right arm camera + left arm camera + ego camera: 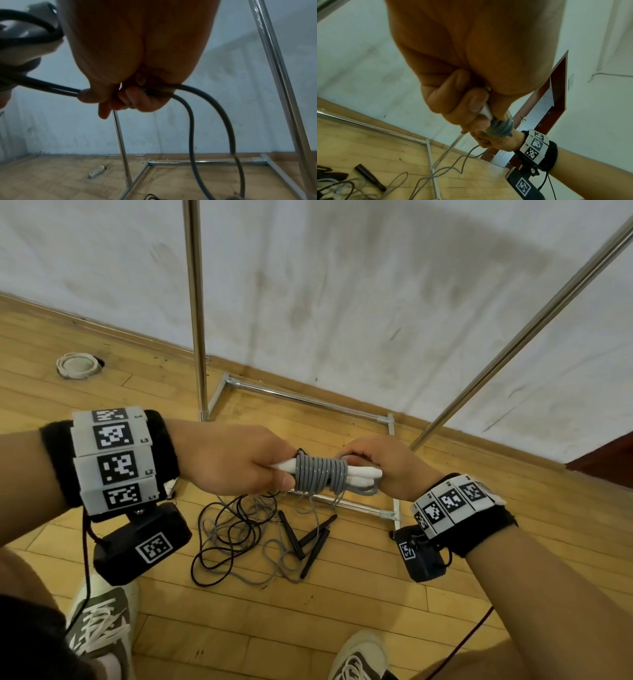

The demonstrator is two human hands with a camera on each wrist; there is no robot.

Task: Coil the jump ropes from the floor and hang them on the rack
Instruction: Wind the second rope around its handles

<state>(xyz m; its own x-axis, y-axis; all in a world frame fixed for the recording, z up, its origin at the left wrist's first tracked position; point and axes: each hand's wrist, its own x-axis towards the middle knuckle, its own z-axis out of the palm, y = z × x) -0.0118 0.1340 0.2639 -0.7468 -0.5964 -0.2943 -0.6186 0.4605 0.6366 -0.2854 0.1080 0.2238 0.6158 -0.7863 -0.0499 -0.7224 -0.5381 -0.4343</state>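
A grey jump rope (320, 474) is wound in tight turns round its two white handles (363, 474), held level in front of me. My left hand (236, 462) grips the handles' left end (485, 112), beside the grey coil (502, 128). My right hand (383, 465) pinches the loose grey cord (190, 115) at the right end, and a loop of it hangs down. The metal rack (197, 313) stands behind, its top rail (534, 326) slanting up at right. On the floor lies a tangle of black and grey ropes (239, 529) with black handles (308, 539).
The rack's base frame (301, 398) lies on the wooden floor by the white wall. A round white ring (78, 365) sits on the floor at left. My shoes (99, 625) stand near the tangle. A dark red door frame (556, 86) is at right.
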